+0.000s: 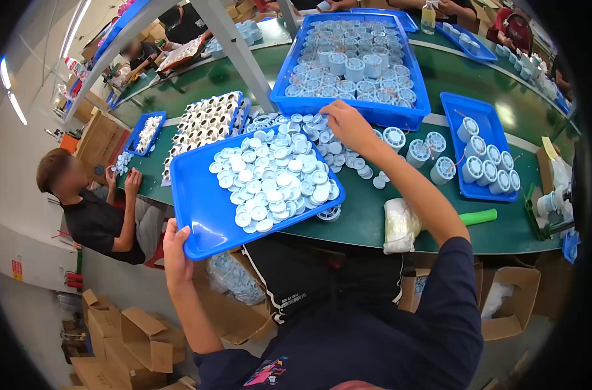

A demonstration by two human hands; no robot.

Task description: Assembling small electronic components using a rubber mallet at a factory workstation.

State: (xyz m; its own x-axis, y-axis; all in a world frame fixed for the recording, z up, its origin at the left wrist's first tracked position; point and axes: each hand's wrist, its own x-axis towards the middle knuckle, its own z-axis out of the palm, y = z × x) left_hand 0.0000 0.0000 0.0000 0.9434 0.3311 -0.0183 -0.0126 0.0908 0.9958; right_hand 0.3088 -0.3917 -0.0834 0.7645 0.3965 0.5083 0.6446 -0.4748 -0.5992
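Observation:
My left hand [177, 252] grips the near left corner of a blue tray [195, 201], thumb over its rim. The tray tilts over the bench's near edge, and many pale blue round caps [270, 188] are heaped on its right part. More loose caps [338, 156] lie on the bench beyond and to the right of it. My right hand [348, 123] is over the far side of this pile, close to the wall of a large blue bin [374, 112]. Its fingers are curled together at the tips; whatever they hold, if anything, is hidden.
Pale blue cylindrical housings fill the large bin; others [418, 153] stand on the green bench [361, 221] and in a blue tray [524, 188] at right. A white bundle [401, 226] and green tube [478, 216] lie near. A seated person [94, 208] works at left; a metal post [234, 52] rises beyond.

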